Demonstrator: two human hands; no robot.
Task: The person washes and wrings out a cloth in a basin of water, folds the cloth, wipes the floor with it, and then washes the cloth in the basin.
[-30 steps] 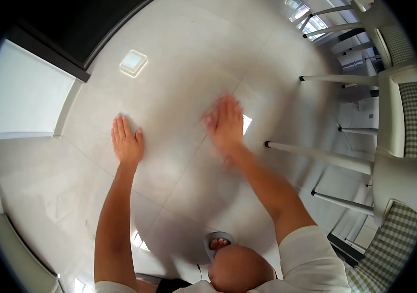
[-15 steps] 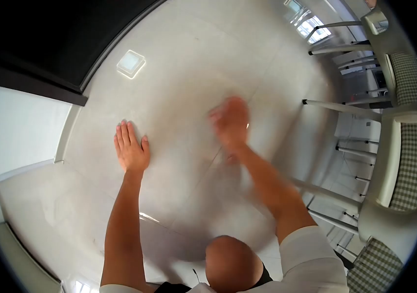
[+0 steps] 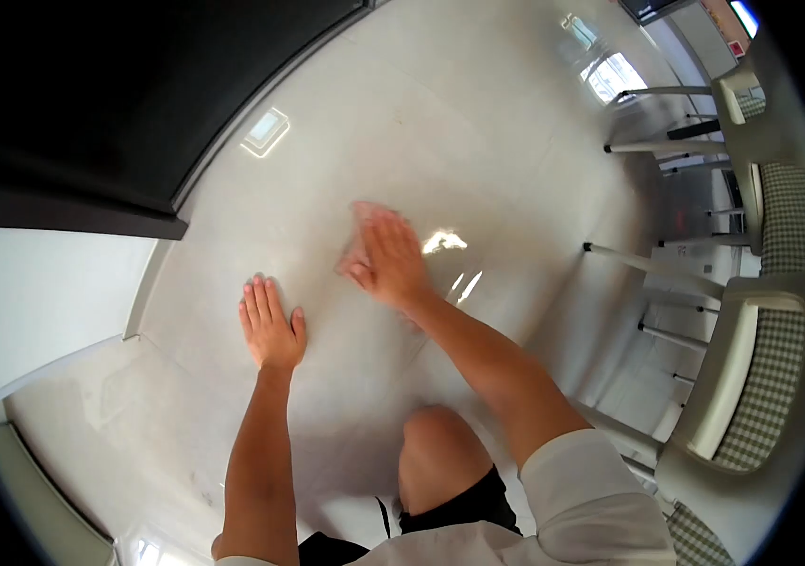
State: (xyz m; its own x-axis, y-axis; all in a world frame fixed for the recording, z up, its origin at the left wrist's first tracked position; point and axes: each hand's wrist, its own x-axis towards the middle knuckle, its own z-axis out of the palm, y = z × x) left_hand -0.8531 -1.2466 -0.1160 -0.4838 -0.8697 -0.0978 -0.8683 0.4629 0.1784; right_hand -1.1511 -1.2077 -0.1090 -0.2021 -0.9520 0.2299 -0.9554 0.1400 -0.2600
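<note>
My left hand (image 3: 270,325) lies flat on the shiny pale tiled floor (image 3: 478,170), palm down, holding nothing. To its right, my right hand (image 3: 389,259) holds a thin pinkish cloth (image 3: 354,255) pressed beneath its palm against the floor. The cloth's edges stick out past the fingers and on the thumb side, while the rest is hidden under the hand. Slight blur softens this hand and the cloth. Between my arms at the bottom, a bare knee (image 3: 436,453) shows.
Chairs with checked seats (image 3: 761,391) line the right side, their metal legs (image 3: 653,269) reaching onto the floor. A dark panel (image 3: 138,94) borders the upper left, with a white panel (image 3: 49,302) below it. Light reflections (image 3: 445,241) shine on the floor.
My right hand has swept left with the cloth, nearer my left hand. My left hand stays flat on the floor. The view has shifted slightly.
</note>
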